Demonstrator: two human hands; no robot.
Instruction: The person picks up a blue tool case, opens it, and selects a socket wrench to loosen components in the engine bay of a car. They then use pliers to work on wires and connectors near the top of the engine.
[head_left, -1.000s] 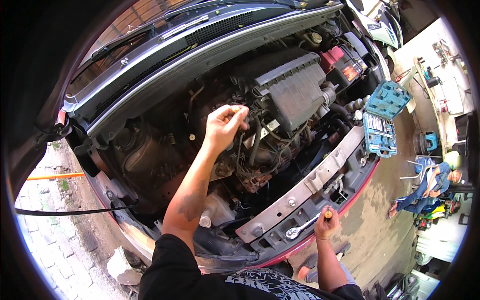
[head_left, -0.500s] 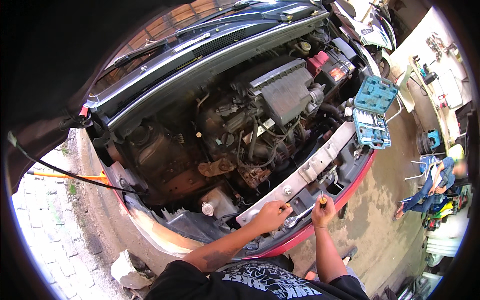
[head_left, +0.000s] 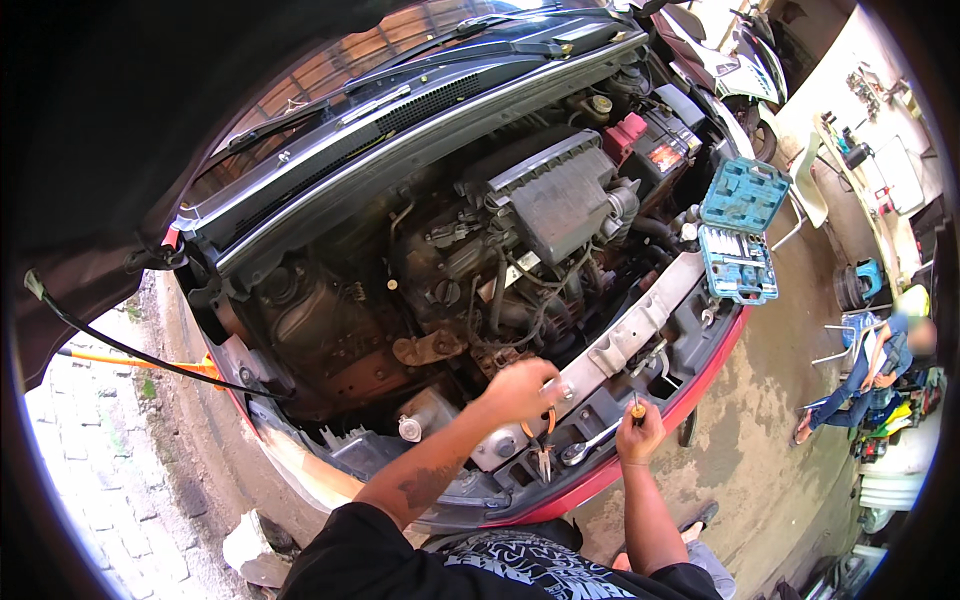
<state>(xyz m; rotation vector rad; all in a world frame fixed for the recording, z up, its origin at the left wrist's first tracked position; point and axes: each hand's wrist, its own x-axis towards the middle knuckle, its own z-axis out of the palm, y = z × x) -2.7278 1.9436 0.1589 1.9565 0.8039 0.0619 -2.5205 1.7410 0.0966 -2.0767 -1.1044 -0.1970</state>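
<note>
My right hand [head_left: 640,440] is closed round the yellow handle of a screwdriver [head_left: 638,410], above the front edge of the engine bay. My left hand [head_left: 520,390] hovers over the pale metal crossmember [head_left: 625,345], near a bolt; motion smears its fingers, so its grip is unclear. Below it, pliers with orange-and-black handles [head_left: 540,445] lie on the front panel, jaws towards me. Between the pliers and my right hand rests a chrome ratchet [head_left: 575,454].
An open blue socket case [head_left: 740,262] sits on the right front corner. Beyond the crossmember are the engine's grey cover [head_left: 560,200] and the battery [head_left: 665,150]. A cable [head_left: 120,345] hangs at left. Another person [head_left: 880,360] sits far right.
My left hand has lifted away from the front panel towards the engine, uncovering the orange-handled pliers. My right hand still holds the screwdriver, slightly lower and further left.
</note>
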